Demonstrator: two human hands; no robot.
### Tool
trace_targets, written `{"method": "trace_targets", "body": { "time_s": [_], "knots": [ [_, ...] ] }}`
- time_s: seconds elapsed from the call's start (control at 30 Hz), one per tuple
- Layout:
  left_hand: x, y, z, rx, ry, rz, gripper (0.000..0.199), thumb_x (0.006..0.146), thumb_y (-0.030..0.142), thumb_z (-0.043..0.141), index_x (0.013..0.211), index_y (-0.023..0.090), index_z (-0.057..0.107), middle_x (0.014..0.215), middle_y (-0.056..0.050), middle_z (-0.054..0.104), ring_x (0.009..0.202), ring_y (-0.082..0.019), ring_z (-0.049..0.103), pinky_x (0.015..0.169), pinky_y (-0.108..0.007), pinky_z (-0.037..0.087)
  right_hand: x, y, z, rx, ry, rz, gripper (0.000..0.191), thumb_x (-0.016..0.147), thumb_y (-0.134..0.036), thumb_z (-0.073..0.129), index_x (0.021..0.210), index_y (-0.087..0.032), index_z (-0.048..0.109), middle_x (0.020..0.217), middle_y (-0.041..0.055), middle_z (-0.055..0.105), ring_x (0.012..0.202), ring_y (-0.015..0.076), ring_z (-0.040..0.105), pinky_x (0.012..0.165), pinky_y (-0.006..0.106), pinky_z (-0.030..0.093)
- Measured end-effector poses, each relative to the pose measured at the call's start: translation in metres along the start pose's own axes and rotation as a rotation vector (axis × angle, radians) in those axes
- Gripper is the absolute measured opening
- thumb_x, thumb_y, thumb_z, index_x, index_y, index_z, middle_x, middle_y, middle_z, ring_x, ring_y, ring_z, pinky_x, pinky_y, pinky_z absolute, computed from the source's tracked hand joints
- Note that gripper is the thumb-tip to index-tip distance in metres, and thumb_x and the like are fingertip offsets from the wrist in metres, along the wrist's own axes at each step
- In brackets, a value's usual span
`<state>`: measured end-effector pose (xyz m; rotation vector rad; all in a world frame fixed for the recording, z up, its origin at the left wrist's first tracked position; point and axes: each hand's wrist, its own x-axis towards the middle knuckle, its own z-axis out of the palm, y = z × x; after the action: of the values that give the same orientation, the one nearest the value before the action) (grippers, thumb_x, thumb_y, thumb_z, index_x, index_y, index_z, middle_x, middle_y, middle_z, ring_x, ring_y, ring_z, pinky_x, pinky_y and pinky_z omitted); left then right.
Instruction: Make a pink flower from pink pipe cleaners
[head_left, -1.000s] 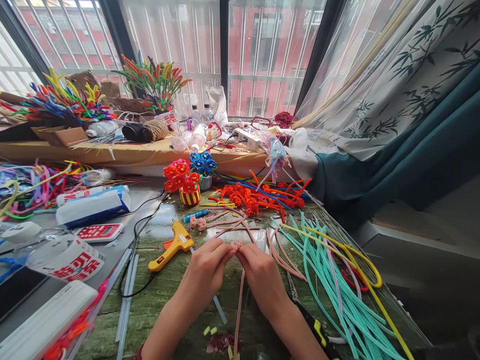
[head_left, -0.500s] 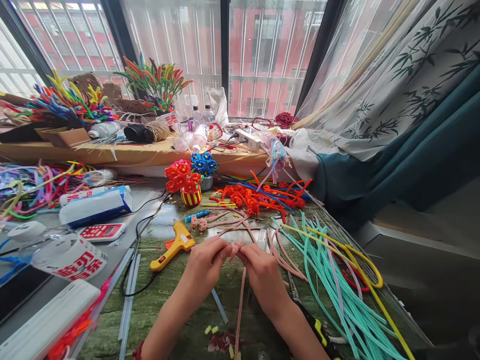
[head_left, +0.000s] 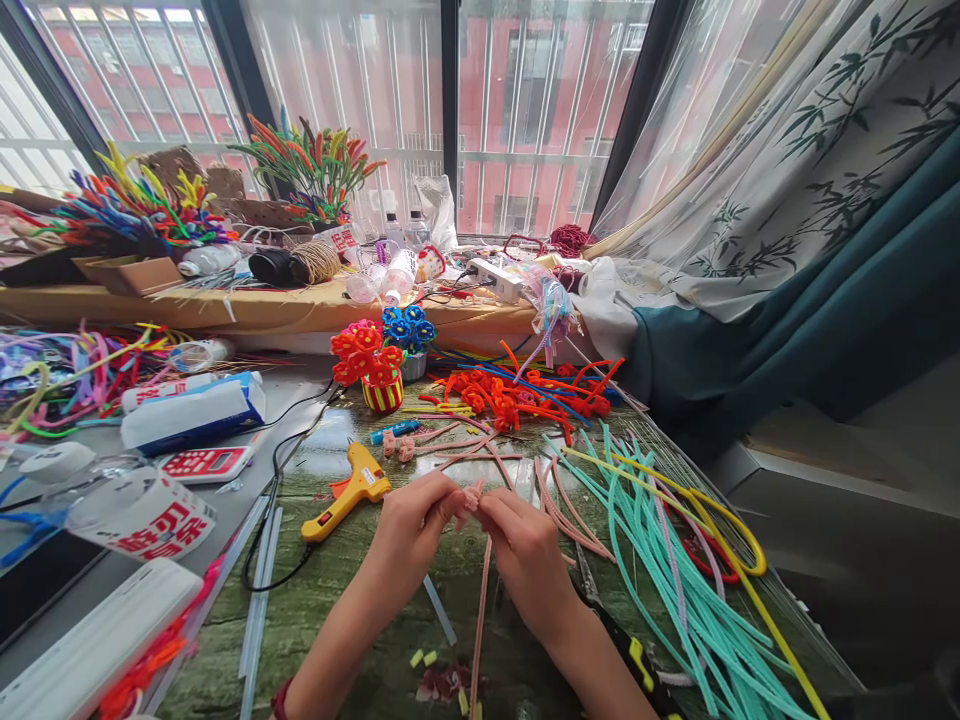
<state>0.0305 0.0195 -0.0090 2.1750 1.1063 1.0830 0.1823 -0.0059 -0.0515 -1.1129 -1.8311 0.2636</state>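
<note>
Between my two hands is a small pink fuzzy piece (head_left: 472,496), bent into a bunched shape, with a long pink stem (head_left: 480,630) hanging down toward the table's near edge. My left hand (head_left: 421,515) pinches its left side, thumb and fingers together. Its right side is gripped by the fingertips of my right hand (head_left: 521,540). More pink fuzzy stems (head_left: 559,500) lie just beyond and to the right, and small pink curled pieces (head_left: 397,446) rest near a blue tube (head_left: 395,431).
A yellow glue gun (head_left: 346,495) lies left of my hands, its black cable running back. Turquoise stems (head_left: 675,570) spread at the right. Potted red flowers (head_left: 367,355) and orange stems (head_left: 517,395) stand or lie behind. Scissors (head_left: 589,575) lie by my right forearm.
My hands stay nearly in place, still on the pink piece, which has turned slightly between the fingertips. Nothing else on the table has visibly moved.
</note>
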Motion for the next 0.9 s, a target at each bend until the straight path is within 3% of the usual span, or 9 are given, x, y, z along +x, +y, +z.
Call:
{"method": "trace_targets", "body": {
  "time_s": [0.3, 0.47, 0.53, 0.67, 0.77, 0.9],
  "knots": [
    [-0.001, 0.002, 0.000, -0.089, 0.005, -0.051, 0.038, 0.095, 0.034, 0.043, 0.061, 0.017, 0.050, 0.061, 0.001, 0.053, 0.058, -0.012, 0.048, 0.055, -0.023, 0.037, 0.001, -0.003, -0.001, 0.115, 0.065, -0.027, 0.024, 0.096, -0.013, 0.043, 0.090, -0.018, 0.066, 0.079, 0.0046, 0.067, 0.071, 0.0157, 0.061, 0.063, 0.024, 0.046],
    [-0.002, 0.002, -0.001, -0.121, 0.022, -0.075, 0.039, 0.097, 0.035, 0.040, 0.064, 0.017, 0.050, 0.061, 0.001, 0.054, 0.057, -0.012, 0.049, 0.054, -0.023, 0.038, 0.006, -0.008, -0.004, 0.193, 0.096, 0.088, 0.024, 0.093, -0.016, 0.049, 0.076, -0.019, 0.065, 0.070, 0.0026, 0.064, 0.064, 0.0151, 0.059, 0.058, 0.024, 0.046],
    [-0.003, 0.002, -0.002, -0.055, 0.059, -0.029, 0.033, 0.097, 0.033, 0.041, 0.071, 0.017, 0.054, 0.065, 0.000, 0.057, 0.061, -0.013, 0.053, 0.057, -0.023, 0.041, 0.009, -0.010, -0.006, 0.300, 0.095, 0.192, 0.024, 0.091, -0.020, 0.052, 0.070, -0.018, 0.064, 0.065, 0.0016, 0.062, 0.059, 0.0147, 0.058, 0.056, 0.024, 0.047],
    [-0.006, 0.002, -0.005, 0.196, 0.083, 0.189, 0.016, 0.094, 0.030, 0.051, 0.085, 0.018, 0.057, 0.080, -0.002, 0.061, 0.074, -0.016, 0.057, 0.067, -0.027, 0.044, 0.011, -0.011, -0.009, 0.516, 0.086, 0.346, 0.022, 0.088, -0.027, 0.056, 0.070, -0.016, 0.064, 0.062, 0.0008, 0.060, 0.055, 0.0143, 0.059, 0.051, 0.023, 0.048],
    [-0.008, 0.002, -0.004, 0.301, 0.045, 0.309, 0.014, 0.092, 0.031, 0.054, 0.092, 0.017, 0.056, 0.085, -0.004, 0.062, 0.079, -0.019, 0.057, 0.069, -0.029, 0.046, 0.011, -0.010, -0.009, 0.477, 0.105, 0.339, 0.020, 0.087, -0.026, 0.058, 0.071, -0.016, 0.065, 0.063, 0.0014, 0.061, 0.057, 0.0149, 0.059, 0.052, 0.023, 0.047],
    [-0.009, 0.004, 0.000, 0.395, 0.032, 0.365, 0.007, 0.093, 0.022, 0.052, 0.092, 0.016, 0.056, 0.083, -0.005, 0.062, 0.076, -0.019, 0.055, 0.068, -0.030, 0.046, 0.010, -0.011, -0.009, 0.339, 0.097, 0.257, 0.019, 0.088, -0.021, 0.055, 0.071, -0.016, 0.065, 0.064, 0.0024, 0.063, 0.056, 0.0149, 0.057, 0.052, 0.024, 0.044]
  ]
}}
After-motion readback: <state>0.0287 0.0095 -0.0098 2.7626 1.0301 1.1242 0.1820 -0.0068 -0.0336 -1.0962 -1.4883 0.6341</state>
